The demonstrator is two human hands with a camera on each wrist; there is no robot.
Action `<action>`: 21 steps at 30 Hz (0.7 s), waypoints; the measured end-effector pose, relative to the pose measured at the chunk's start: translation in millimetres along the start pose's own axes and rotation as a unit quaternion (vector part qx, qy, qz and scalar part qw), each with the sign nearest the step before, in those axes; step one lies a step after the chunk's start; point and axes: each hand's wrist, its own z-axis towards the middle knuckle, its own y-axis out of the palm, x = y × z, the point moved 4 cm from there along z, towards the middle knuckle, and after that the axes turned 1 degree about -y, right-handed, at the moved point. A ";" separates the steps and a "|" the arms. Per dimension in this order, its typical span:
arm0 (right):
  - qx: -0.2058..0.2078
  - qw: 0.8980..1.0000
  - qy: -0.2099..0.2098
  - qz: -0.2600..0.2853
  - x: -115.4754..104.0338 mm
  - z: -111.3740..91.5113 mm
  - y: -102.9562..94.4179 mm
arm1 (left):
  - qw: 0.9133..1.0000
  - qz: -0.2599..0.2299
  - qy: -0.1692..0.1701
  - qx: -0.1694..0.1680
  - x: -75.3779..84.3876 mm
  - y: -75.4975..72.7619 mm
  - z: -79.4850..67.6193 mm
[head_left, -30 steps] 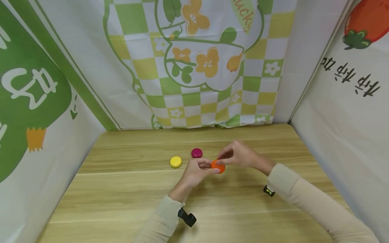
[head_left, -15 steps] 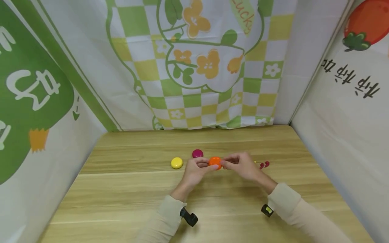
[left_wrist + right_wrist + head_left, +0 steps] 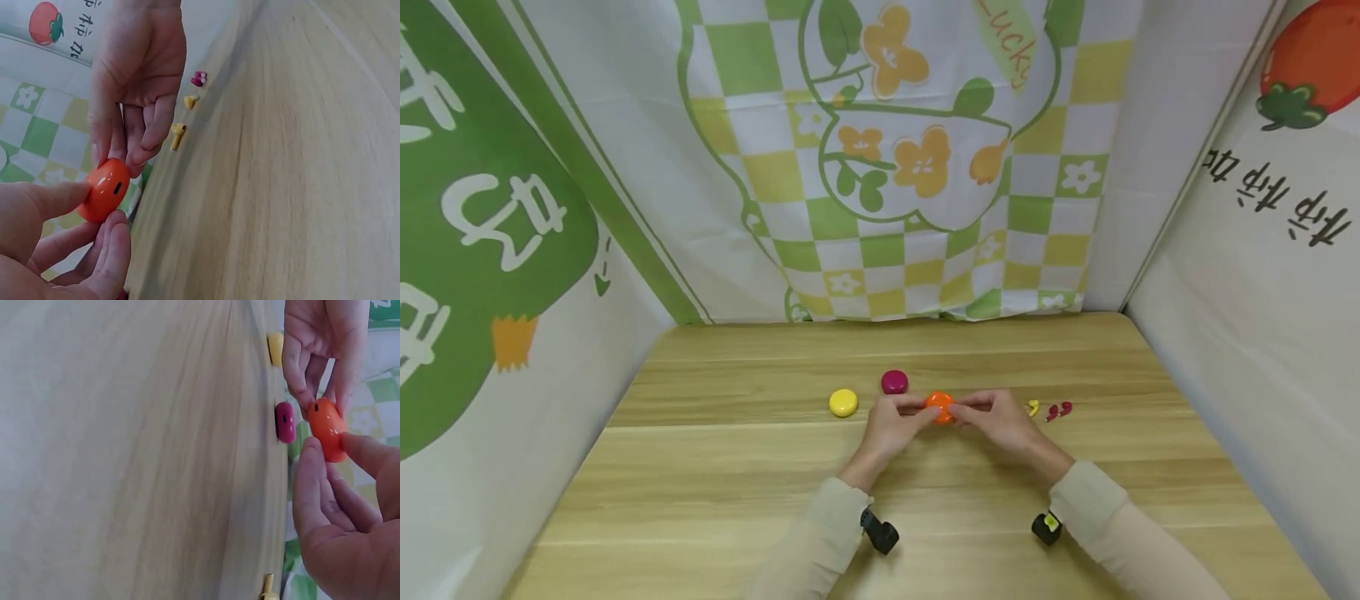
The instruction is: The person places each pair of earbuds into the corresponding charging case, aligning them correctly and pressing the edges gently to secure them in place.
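Note:
An orange, glossy, rounded earbud case (image 3: 938,398) is held closed above the table between both hands. My left hand (image 3: 889,431) pinches its left side, thumb in front and fingers behind. From the right, my right hand (image 3: 1006,418) grips the opposite side with thumb and fingertips. The left wrist view shows a small dark slot on the orange case (image 3: 105,190). Just beyond the left hand lie a magenta case (image 3: 894,382) and, farther left, a yellow case (image 3: 843,402), both closed.
Right of the right hand, yellow earbuds (image 3: 1033,407) and magenta earbuds (image 3: 1059,410) lie on the wooden table (image 3: 955,517). Printed cloth (image 3: 917,275) hangs along the table's back edge, and white printed panels flank both sides.
The right hand has come down from above the orange case to its right side, bringing the earbuds beyond it into view. The left hand keeps its hold.

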 end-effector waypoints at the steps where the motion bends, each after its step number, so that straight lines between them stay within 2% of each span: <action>1: -0.002 1.000 0.007 0.002 2.1 1.2 -0.6 | 1.000 0.007 0.000 0.004 -1.0 0.7 1.1; 8: -0.011 0.999 0.048 0.011 8.5 9.1 0.7 | 0.998 0.056 0.007 0.031 -5.9 2.2 6.7; 13: -0.002 0.998 0.056 -0.004 11.8 14.1 2.3 | 0.995 0.090 0.018 0.047 -5.0 4.6 9.8; 21: 0.019 0.997 0.072 -0.032 8.5 17.1 3.1 | 0.996 0.075 -0.001 0.045 -6.1 7.5 13.7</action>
